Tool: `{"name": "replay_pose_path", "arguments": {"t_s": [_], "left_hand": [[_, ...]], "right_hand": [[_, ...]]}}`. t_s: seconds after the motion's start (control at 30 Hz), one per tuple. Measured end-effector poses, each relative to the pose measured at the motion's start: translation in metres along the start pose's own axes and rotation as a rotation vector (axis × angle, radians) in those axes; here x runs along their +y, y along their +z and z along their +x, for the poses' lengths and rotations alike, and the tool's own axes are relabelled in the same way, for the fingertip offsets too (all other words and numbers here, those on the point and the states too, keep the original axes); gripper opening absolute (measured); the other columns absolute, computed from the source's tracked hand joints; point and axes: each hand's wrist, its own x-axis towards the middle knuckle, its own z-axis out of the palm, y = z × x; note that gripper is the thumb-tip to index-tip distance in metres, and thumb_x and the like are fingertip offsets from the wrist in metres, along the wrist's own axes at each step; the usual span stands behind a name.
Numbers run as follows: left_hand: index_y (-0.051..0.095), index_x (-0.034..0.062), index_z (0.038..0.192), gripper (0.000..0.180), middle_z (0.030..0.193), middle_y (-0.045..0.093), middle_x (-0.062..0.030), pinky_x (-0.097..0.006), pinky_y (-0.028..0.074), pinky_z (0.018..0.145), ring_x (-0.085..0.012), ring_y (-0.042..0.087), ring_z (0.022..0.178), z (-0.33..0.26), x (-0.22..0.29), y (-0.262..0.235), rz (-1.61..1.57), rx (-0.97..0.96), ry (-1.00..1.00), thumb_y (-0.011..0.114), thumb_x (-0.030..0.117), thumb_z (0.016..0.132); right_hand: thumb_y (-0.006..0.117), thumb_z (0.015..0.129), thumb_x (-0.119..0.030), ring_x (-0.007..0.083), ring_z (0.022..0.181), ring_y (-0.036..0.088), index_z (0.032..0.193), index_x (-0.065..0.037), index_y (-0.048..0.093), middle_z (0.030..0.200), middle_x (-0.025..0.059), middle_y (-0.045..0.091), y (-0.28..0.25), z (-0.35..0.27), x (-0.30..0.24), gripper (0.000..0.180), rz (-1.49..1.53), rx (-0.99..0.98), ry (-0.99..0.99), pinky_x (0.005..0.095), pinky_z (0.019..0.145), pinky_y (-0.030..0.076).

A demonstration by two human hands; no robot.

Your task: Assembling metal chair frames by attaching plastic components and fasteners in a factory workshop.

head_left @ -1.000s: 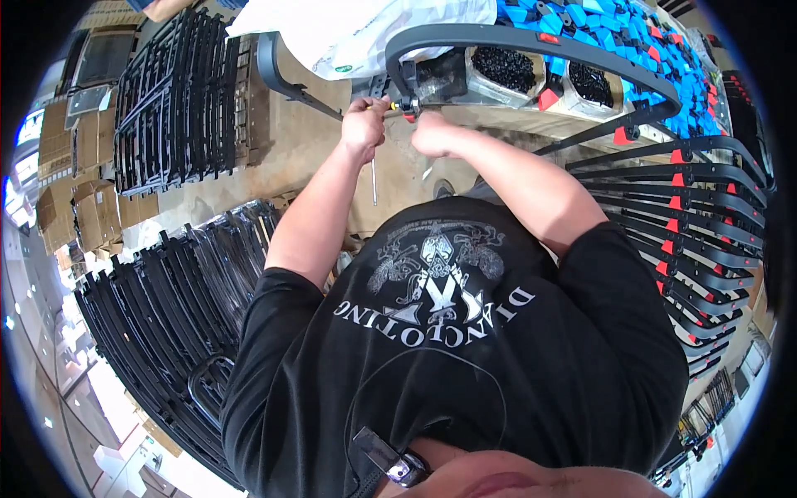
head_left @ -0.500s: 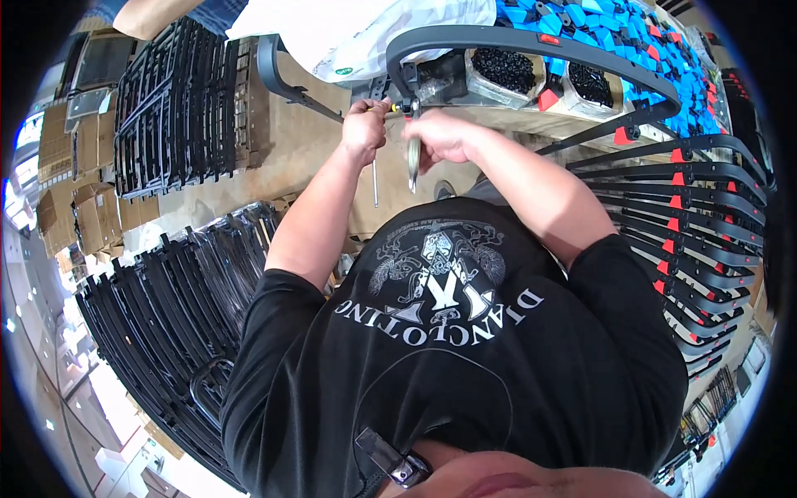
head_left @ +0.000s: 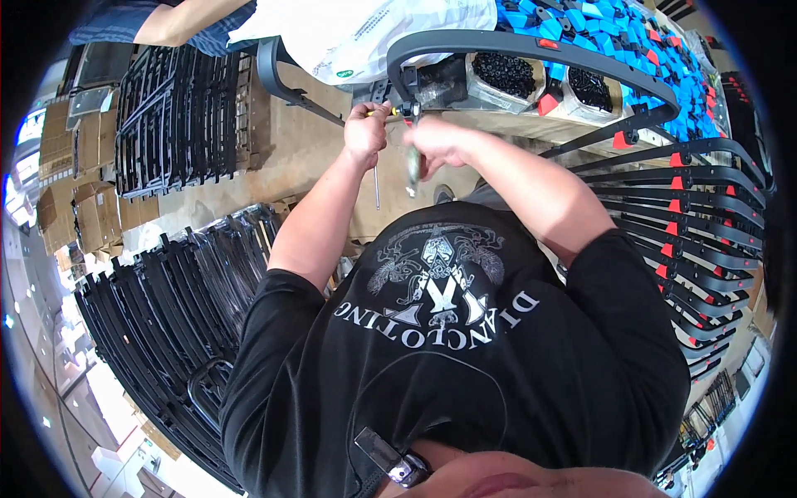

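Note:
My left hand [head_left: 365, 137] is closed at the end of a black curved tube frame [head_left: 531, 37], its fingertips at a small yellow piece [head_left: 393, 111] beside a dark joint [head_left: 410, 109]. A thin metal rod [head_left: 377, 189] sticks out below that hand, apparently held in it; its upper end is hidden. Just to the right, my right hand [head_left: 440, 143] is closed around a shiny, pale tool [head_left: 413, 170] that points down toward me. Motion blurs the tool, so its kind cannot be told.
Bins of small black parts [head_left: 503, 75] and a heap of blue parts [head_left: 581, 21] lie ahead. A white bag [head_left: 357, 37] sits beside another person's arm [head_left: 187, 21]. Curved frames [head_left: 706, 195] are stacked right; black racks [head_left: 178, 108] and tubes [head_left: 166, 307] stand left.
My right hand and its tool have shifted slightly, with the tool now more blurred. My left hand stays nearly in place. The other person's arm has come further into view.

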Motion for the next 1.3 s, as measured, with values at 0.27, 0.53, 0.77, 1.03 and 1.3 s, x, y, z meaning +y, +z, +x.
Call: {"name": "replay_pose_path", "arguments": {"t_s": [0.27, 0.53, 0.77, 1.03, 1.3], "left_hand": [[0.056, 0.0102, 0.098, 0.023, 0.064, 0.049, 0.0025, -0.027, 0.026, 0.038, -0.0077, 0.037, 0.044, -0.004, 0.002, 0.005, 0.003, 0.018, -0.017, 0.073, 0.026, 0.095], [0.056, 0.0101, 0.099, 0.023, 0.065, 0.050, 0.0022, -0.028, 0.027, 0.038, -0.0079, 0.037, 0.045, -0.001, 0.006, 0.006, -0.002, 0.006, -0.002, 0.072, 0.026, 0.095], [0.055, 0.0104, 0.098, 0.023, 0.066, 0.047, 0.0033, -0.027, 0.027, 0.039, -0.0074, 0.036, 0.047, -0.006, 0.001, 0.003, 0.011, 0.034, 0.031, 0.072, 0.026, 0.095], [0.054, 0.0110, 0.096, 0.023, 0.062, 0.044, 0.0042, -0.025, 0.025, 0.038, -0.0062, 0.035, 0.045, -0.001, -0.003, 0.000, 0.061, 0.055, 0.075, 0.072, 0.026, 0.095], [0.056, 0.0100, 0.097, 0.024, 0.064, 0.045, 0.0045, -0.025, 0.024, 0.038, -0.0056, 0.034, 0.045, -0.002, 0.005, 0.012, 0.034, 0.019, 0.042, 0.074, 0.025, 0.094]], "right_hand": [[0.058, 0.095, -0.023, 0.0288, 0.069, 0.070, 0.101, 0.005, 0.060, 0.080, 0.0145, 0.066, 0.010, 0.019, 0.025, 0.029, -0.389, 0.211, -0.055, 0.0458, 0.064, 0.060], [0.056, 0.094, -0.015, 0.0323, 0.071, 0.073, 0.101, 0.007, 0.062, 0.087, 0.0207, 0.070, 0.024, -0.006, 0.015, 0.025, -0.602, 0.547, -0.204, 0.0449, 0.057, 0.059], [0.055, 0.096, -0.019, 0.0305, 0.062, 0.069, 0.098, 0.005, 0.060, 0.078, 0.0170, 0.066, 0.003, -0.030, -0.008, 0.025, 0.477, -0.107, 0.030, 0.0450, 0.052, 0.058], [0.059, 0.089, -0.014, 0.0322, 0.071, 0.072, 0.110, 0.010, 0.058, 0.089, 0.0225, 0.069, 0.013, -0.024, -0.005, 0.032, 0.166, -0.036, 0.095, 0.0525, 0.065, 0.059], [0.062, 0.088, -0.018, 0.0266, 0.060, 0.067, 0.120, 0.009, 0.056, 0.087, 0.0159, 0.067, 0.019, 0.035, 0.053, 0.043, -0.683, 0.472, -0.199, 0.0456, 0.057, 0.058]]}}
